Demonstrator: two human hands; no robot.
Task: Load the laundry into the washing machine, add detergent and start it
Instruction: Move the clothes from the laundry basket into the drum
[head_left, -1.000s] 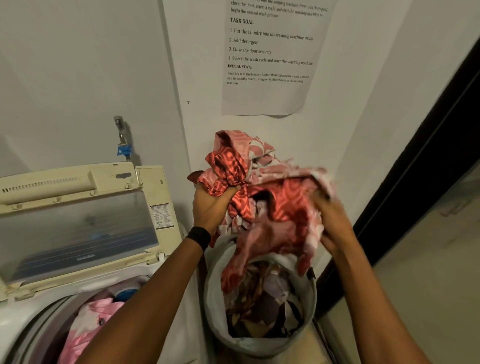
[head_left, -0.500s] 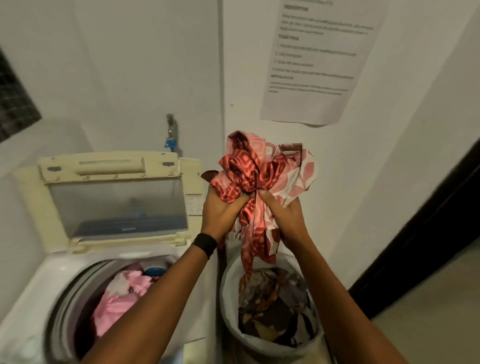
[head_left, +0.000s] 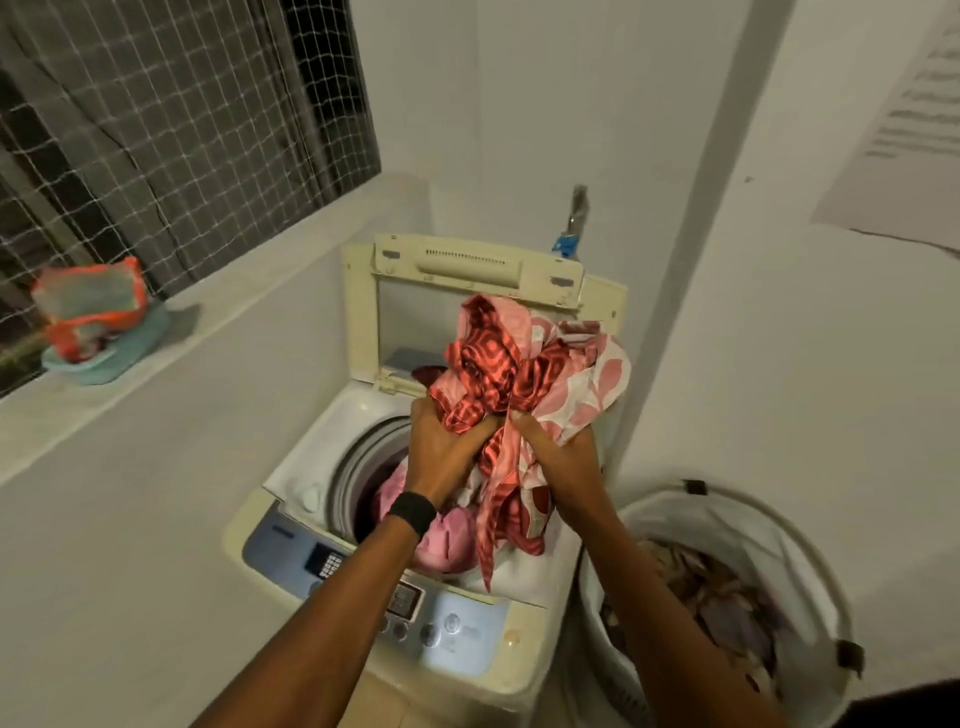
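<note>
A bunched red and pink patterned cloth (head_left: 524, 364) hangs over the open drum of the top-loading washing machine (head_left: 322, 467). My left hand (head_left: 447, 447) and my right hand (head_left: 558, 452) both grip it from below, side by side. A strip of the cloth trails down to the machine's front rim. Pink laundry (head_left: 447, 540) lies inside the drum. The lid (head_left: 467, 280) stands upright at the back. The control panel (head_left: 431, 618) runs along the front. The white laundry basket (head_left: 810, 566), at the right, holds more dark clothes.
A window ledge (head_left: 218, 332) on the left carries an orange and teal bag (head_left: 88, 312) in front of a netted window. A tap (head_left: 574, 218) sticks out of the wall behind the machine. A printed sheet (head_left: 904, 130) hangs on the right wall.
Both hands have lifted the red and pink cloth out of the basket and carried it left, over the washing machine's drum. The view has swung left with them.
</note>
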